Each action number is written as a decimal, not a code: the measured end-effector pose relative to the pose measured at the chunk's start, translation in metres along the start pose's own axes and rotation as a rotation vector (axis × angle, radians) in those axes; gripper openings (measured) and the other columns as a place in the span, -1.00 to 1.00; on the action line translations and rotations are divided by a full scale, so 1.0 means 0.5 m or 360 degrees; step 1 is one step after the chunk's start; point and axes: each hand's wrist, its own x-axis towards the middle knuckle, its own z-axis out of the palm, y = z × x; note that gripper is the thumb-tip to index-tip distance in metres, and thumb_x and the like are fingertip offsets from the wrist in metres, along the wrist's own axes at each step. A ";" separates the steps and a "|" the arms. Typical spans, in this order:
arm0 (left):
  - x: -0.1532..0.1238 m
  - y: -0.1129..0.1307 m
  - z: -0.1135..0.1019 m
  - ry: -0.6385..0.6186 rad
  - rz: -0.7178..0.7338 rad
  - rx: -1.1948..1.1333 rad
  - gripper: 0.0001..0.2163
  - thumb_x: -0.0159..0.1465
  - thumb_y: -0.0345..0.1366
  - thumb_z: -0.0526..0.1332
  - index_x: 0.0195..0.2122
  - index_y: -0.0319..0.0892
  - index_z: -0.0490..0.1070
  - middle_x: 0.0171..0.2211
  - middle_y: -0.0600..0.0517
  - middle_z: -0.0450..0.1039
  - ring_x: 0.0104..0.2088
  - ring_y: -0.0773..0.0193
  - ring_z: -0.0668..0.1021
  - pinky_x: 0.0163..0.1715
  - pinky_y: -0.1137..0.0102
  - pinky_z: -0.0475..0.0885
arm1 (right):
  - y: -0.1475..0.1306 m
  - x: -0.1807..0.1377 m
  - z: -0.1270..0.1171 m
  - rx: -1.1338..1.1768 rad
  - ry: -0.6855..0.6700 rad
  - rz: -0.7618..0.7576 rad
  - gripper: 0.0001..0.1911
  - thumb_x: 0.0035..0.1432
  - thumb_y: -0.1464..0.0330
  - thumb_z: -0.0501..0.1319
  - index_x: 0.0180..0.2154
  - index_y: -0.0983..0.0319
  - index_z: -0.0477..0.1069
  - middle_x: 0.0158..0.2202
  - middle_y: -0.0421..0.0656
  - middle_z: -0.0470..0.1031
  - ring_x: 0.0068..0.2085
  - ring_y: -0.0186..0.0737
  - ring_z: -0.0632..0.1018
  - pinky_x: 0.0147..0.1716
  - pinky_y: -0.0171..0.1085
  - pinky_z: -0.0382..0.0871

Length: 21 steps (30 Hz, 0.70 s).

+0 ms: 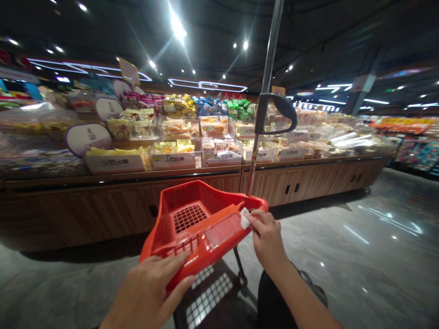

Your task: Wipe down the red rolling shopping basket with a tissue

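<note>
A red plastic shopping cart stands before me, its basket floor a dark grid with nothing lying on it. My left hand grips the near left end of the cart's red handle, thumb below and fingers over the top. At the handle's right end, my right hand pinches a small white tissue against the red plastic. Between the hands lies a flat rectangular panel set into the handle.
A metal pole with a dark grey loop handle rises at the cart's right corner. Beyond stands a wooden display counter with packaged foods in clear bins. Grey shiny floor stretches right. A lower grid shelf shows beneath the cart.
</note>
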 end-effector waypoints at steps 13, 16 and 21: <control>0.006 -0.037 -0.020 -0.0054 0.0062 0.0039 -0.65 0.16 0.05 0.16 -0.11 0.03 0.47 -0.16 0.10 0.57 -0.18 0.15 0.58 -0.14 0.26 0.44 | -0.022 0.049 -0.005 0.0114 -0.0301 -0.0014 -0.55 0.05 0.62 0.12 -0.12 0.06 0.49 -0.14 -0.23 0.48 -0.12 -0.18 0.40 -0.17 -0.17 0.07; 0.033 0.010 -0.027 0.0044 -0.0121 0.0149 -0.51 0.10 0.15 0.16 -0.07 -0.05 0.45 -0.07 0.00 0.53 -0.08 0.00 0.53 0.00 0.04 0.31 | -0.039 0.069 0.013 0.0160 -0.0370 -0.0044 -0.55 0.05 0.61 0.12 -0.12 0.05 0.50 -0.13 -0.24 0.49 -0.12 -0.20 0.41 -0.15 -0.17 0.07; 0.119 0.128 -0.013 0.0031 -0.0365 0.0163 -0.47 0.13 0.03 0.20 0.01 -0.26 0.39 0.03 -0.16 0.44 0.02 -0.08 0.43 0.02 0.02 0.25 | -0.048 0.082 0.030 0.0180 -0.0360 -0.0002 -0.60 0.10 0.59 0.11 -0.12 0.09 0.50 -0.15 -0.22 0.49 -0.09 -0.19 0.40 -0.17 -0.18 0.08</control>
